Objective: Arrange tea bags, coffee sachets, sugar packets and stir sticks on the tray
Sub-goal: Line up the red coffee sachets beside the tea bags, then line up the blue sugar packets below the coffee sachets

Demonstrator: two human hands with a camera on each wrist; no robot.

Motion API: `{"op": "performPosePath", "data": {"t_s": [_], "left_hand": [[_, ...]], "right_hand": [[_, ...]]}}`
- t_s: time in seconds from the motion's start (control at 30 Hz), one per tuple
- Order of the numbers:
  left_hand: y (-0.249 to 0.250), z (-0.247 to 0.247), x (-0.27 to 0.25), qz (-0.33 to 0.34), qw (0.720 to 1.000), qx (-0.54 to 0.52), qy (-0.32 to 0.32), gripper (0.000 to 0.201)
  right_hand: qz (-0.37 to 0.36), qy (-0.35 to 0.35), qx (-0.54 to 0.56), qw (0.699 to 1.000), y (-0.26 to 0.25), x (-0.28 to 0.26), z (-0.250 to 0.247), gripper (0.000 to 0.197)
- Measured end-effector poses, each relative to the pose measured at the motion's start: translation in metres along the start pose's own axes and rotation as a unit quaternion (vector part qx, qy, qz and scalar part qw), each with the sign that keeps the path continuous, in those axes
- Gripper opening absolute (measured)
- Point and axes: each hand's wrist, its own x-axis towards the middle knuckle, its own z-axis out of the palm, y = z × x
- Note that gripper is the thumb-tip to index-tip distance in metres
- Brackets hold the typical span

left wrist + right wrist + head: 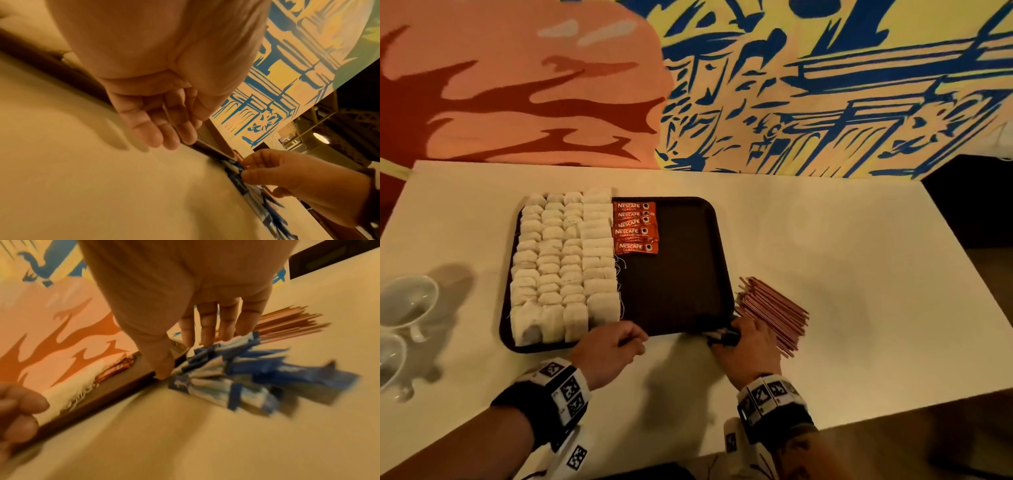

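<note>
**Head view: sugar packets at tray's near edge, not yet placed**

Head view shows your right hand (744, 339) at the near right corner of the tray (717, 240), thumb and fingers closed around a fanned bunch of blue-and-white sugar packets (236, 374). The right wrist view confirms the pinch: thumb on the near side, fingers on the far side, the free ends splaying out over the table (842, 240). Motion blur hides the count.

Your left hand (613, 346) rests at the tray's near rim, fingers loosely curled, holding nothing that the left wrist view shows.

Tray contents: tea bags (565, 260) fill the left part in four columns, overlapping, strings trailing on the right side. Coffee sachets (635, 228) sit in a short overlapping stack just beside them at the far edge. The right part of the tray is bare. Stir sticks (772, 313) lie in a loose pile on the table, touching or just beside the tray's right edge.

Handling judgement: the packets look light, thin and slick, so they will likely slide against each other. Pinch them across the middle and square the ends before you lay them down. The sticks look stiff and light; take them as a bundle at mid-length.
</note>
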Motion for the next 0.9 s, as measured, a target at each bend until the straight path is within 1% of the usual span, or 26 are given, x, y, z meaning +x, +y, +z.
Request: {"op": "performPosePath", "data": {"t_s": [0.07, 0.1, 0.13, 0.27, 0.4, 0.53, 0.7, 0.77, 0.83, 0.9], "left_hand": [[-0.005, 0.0, -0.004, -0.005, 1.0, -0.008, -0.006, 0.01], [-0.008, 0.0, -0.005, -0.006, 1.0, -0.013, -0.011, 0.011], [-0.012, -0.001, -0.007, -0.004, 1.0, -0.015, -0.015, 0.011], [-0.025, -0.013, -0.018, -0.01, 1.0, -0.023, -0.012, 0.011], [-0.029, -0.031, -0.032, -0.015, 1.0, -0.027, -0.003, 0.011], [-0.027, -0.044, -0.04, -0.011, 0.998, -0.055, 0.021, 0.012], [-0.021, -0.047, -0.045, 0.007, 0.998, -0.059, 0.018, 0.015], [-0.015, -0.045, -0.044, 0.016, 0.998, -0.064, 0.013, 0.018], [-0.007, -0.042, -0.041, 0.025, 0.997, -0.072, 0.008, 0.019], [0.006, -0.038, -0.038, 0.035, 0.995, -0.096, 0.006, 0.02]], "right_hand": [[0.008, -0.017, -0.039, 0.999, 0.003, -0.008, 0.012, 0.066], [0.007, -0.023, -0.051, 0.998, 0.003, -0.01, 0.018, 0.067], [0.0, -0.021, -0.059, 0.998, 0.002, -0.011, 0.024, 0.065], [-0.028, -0.005, -0.076, 0.997, -0.006, -0.016, 0.037, 0.039], [-0.068, -0.026, -0.143, 0.987, -0.018, -0.02, 0.035, 0.037], [-0.085, -0.05, -0.177, 0.979, -0.03, -0.022, 0.026, 0.034], [-0.093, -0.074, -0.175, 0.977, -0.039, -0.032, 0.011, 0.036], [-0.101, -0.077, -0.167, 0.978, -0.043, -0.034, 0.003, 0.033], [-0.119, -0.08, -0.149, 0.978, -0.049, -0.035, -0.004, 0.027], [-0.146, -0.089, -0.128, 0.977, -0.059, -0.035, -0.012, 0.025]]}}
